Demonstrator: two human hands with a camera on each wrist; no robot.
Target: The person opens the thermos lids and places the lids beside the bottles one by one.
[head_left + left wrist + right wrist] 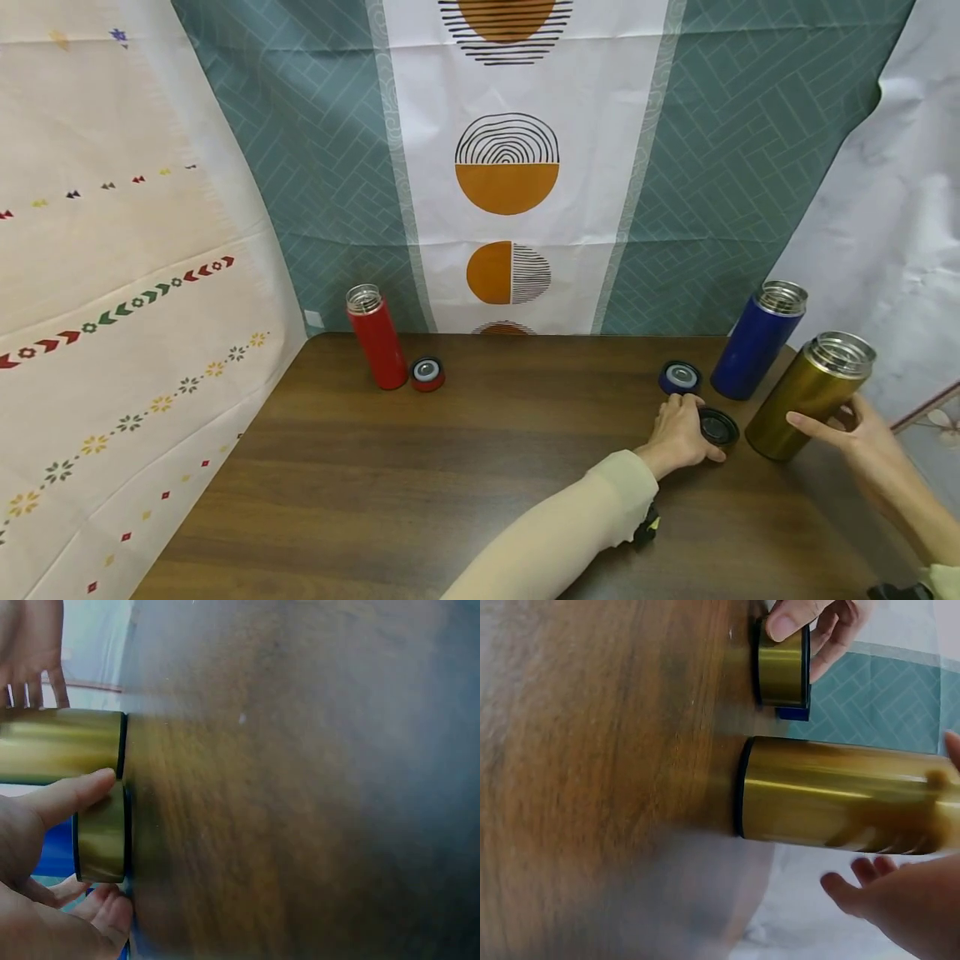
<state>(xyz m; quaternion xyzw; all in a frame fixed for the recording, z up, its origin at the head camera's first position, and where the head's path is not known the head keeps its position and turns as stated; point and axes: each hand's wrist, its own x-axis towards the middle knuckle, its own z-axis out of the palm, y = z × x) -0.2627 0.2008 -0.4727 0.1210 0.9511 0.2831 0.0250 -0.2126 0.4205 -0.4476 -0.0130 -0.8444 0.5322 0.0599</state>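
A gold bottle with a bare steel mouth stands uncapped at the right. Its black-bottomed lid, gold around the side, sits on the table just left of it. My left hand pinches this lid, thumb on the near side and fingers round the far side. Around the gold bottle my right hand is spread, thumb in front and fingers behind; a gap shows between some fingers and the bottle. Behind them stand an uncapped blue bottle and its blue lid, lying inside-up.
At the table's back left an uncapped red bottle stands beside its red lid. A patterned cloth hangs along the back edge, with pale cloths at the left and right.
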